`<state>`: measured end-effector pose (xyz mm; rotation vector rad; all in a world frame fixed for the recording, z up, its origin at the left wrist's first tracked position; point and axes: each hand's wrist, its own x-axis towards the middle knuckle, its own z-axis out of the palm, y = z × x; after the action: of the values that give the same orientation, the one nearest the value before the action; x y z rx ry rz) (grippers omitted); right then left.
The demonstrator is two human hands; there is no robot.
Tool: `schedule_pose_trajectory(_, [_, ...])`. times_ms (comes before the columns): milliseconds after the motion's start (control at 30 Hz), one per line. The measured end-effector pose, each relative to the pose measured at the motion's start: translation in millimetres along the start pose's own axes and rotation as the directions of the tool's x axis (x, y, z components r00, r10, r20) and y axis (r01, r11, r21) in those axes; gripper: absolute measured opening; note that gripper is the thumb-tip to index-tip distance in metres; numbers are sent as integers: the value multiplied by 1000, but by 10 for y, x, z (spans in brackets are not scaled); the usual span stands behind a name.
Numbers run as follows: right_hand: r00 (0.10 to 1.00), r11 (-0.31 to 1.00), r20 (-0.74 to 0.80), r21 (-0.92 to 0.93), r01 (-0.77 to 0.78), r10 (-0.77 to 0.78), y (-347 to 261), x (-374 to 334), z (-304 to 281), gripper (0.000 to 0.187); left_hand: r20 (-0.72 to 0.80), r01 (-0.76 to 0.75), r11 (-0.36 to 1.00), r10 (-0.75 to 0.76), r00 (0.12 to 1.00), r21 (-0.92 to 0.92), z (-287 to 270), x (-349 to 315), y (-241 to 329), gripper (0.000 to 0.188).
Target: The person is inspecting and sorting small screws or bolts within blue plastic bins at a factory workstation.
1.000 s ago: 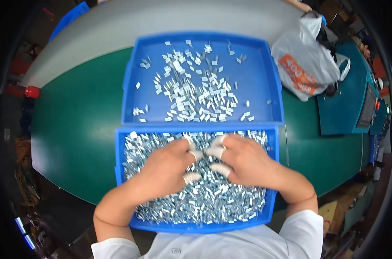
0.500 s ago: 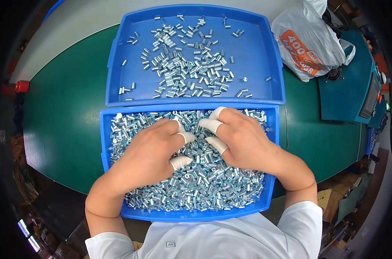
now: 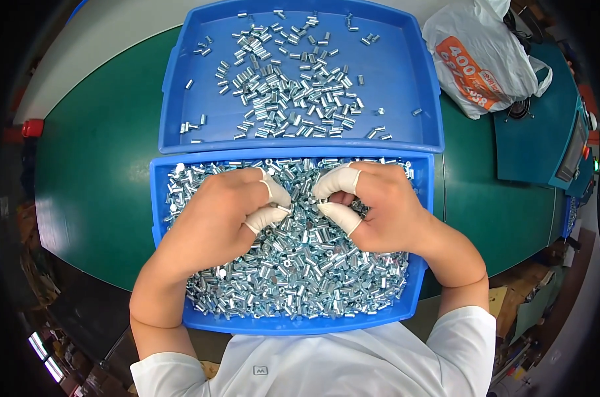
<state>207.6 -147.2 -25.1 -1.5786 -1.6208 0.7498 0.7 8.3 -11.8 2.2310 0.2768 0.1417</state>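
Observation:
A deep layer of small shiny metal rivet nuts (image 3: 300, 274) fills the near blue tray (image 3: 158, 202). Over its far half, my left hand (image 3: 227, 208) pinches a rivet nut (image 3: 284, 210) between thumb and forefinger. Facing it across a small gap, my right hand (image 3: 389, 208) has thumb and forefinger closed on another rivet nut (image 3: 323, 200), mostly covered by the fingertips. White finger cots cover the thumbs and forefingers of both hands. Other fingers of the left hand are hidden beneath it; some right fingers show curled under the palm.
Beyond the near tray, a second blue tray (image 3: 197, 66) holds a looser scatter of rivet nuts (image 3: 293, 109). A white plastic bag (image 3: 472, 40) lies at the far right, beside a teal machine (image 3: 534, 142). Both trays rest on a green table (image 3: 95, 185).
My fingers have come up from digging among the rivet nuts into a pinch on each side. Both hands are now turned with thumb and forefinger tips facing each other. The view has shifted slightly.

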Motion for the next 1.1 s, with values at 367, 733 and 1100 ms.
schedule_pose_trajectory(367, [956,965,196,-105,241,-218,104,-7,-6,30,-2,-1,999,1,1000,38,-74,-67,25,19])
schedule_pose_trajectory(733, [952,966,255,-146,213,-171,100,12,-3,32,86,-63,973,45,995,221,-6,-64,64,16])
schedule_pose_trajectory(1100, [958,956,215,-179,231,-191,86,-16,69,33,137,-123,957,89,987,264,8,-25,40,11])
